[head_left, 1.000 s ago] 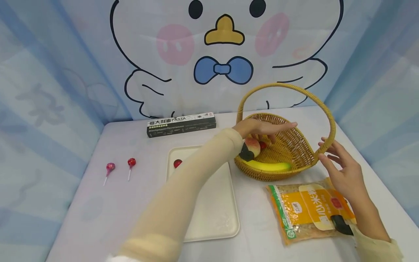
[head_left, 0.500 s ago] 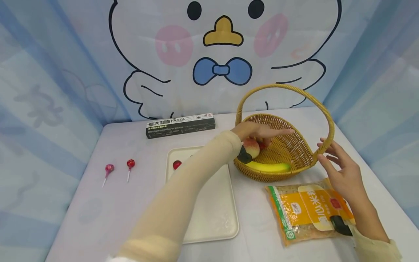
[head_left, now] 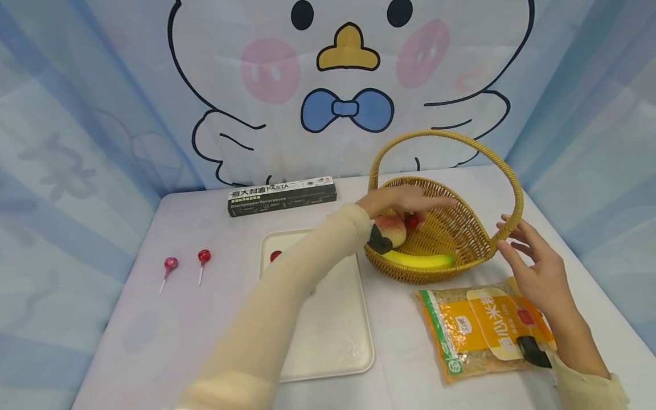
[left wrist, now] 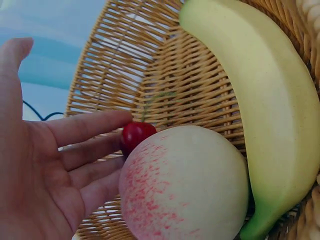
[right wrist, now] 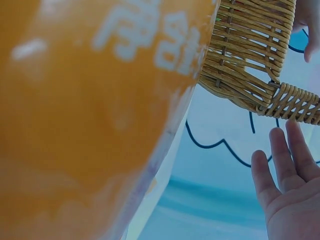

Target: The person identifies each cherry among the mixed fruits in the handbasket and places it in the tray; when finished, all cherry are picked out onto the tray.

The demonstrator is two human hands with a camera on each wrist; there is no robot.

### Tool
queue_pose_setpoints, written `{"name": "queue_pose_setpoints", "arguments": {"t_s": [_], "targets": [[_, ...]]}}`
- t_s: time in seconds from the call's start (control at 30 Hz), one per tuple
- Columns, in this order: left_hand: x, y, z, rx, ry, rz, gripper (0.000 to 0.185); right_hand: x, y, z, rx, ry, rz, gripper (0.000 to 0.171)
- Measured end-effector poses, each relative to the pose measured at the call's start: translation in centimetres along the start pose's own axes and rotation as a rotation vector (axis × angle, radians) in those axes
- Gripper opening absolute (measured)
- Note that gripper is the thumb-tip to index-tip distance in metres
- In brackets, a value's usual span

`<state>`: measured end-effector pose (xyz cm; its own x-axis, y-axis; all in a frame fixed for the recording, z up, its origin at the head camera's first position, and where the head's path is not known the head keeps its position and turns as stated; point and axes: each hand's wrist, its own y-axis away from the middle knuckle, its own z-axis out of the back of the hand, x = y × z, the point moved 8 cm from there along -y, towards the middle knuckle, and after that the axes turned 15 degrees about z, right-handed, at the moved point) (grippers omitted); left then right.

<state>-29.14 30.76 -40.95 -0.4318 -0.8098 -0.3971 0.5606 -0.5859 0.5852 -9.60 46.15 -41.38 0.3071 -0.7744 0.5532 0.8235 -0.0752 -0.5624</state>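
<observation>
Head view: relaxed left hand (head_left: 405,200) reaches into woven wicker basket (head_left: 456,228); left wrist alone shows straight fingers touching glossy cherry (left wrist: 136,136) beside peach (left wrist: 185,182). Right hand (head_left: 533,267) released.

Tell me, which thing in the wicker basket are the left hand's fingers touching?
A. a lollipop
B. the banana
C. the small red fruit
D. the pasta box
C: in the left wrist view the left hand has straight fingers reaching the small red fruit beside the peach, with the banana apart in the basket.
</observation>
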Motion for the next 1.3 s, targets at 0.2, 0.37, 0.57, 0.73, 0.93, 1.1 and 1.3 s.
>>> {"name": "queue_pose_setpoints", "arguments": {"t_s": [0.2, 0.37, 0.57, 0.73, 0.93, 1.1, 1.3], "targets": [[0.0, 0.3, 0.7, -0.117, -0.077, -0.147, 0.048, 0.1, 0.0, 0.0, -0.008, -0.004, 0.023, 0.059], [-0.2, 1.4, 0.6, -0.194, -0.106, -0.24, 0.033, 0.0, 0.0, 0.1, -0.009, -0.005, 0.025, 0.059], [0.1, 2.4, 0.5, -0.302, -0.046, -0.314, 0.03, 0.0, 0.1, 0.0, -0.007, 0.005, 0.021, 0.059], [0.7, 4.0, 0.3, -0.335, 0.053, -0.348, 0.027, 0.2, 0.0, 0.0, -0.011, -0.003, 0.039, 0.059], [1.4, 6.1, 0.0, -0.366, 0.118, -0.371, 0.029, 0.3, -0.2, 0.0, -0.007, -0.013, 0.047, 0.059], [2.3, 7.6, -0.6, -0.359, 0.211, -0.404, 0.032, 0.2, -0.2, 0.0, 0.007, 0.004, 0.036, 0.06], [3.8, 9.8, -1.1, -0.354, 0.319, -0.445, 0.032, 0.2, -0.1, 0.1, 0.01, 0.01, 0.031, 0.059]]}}
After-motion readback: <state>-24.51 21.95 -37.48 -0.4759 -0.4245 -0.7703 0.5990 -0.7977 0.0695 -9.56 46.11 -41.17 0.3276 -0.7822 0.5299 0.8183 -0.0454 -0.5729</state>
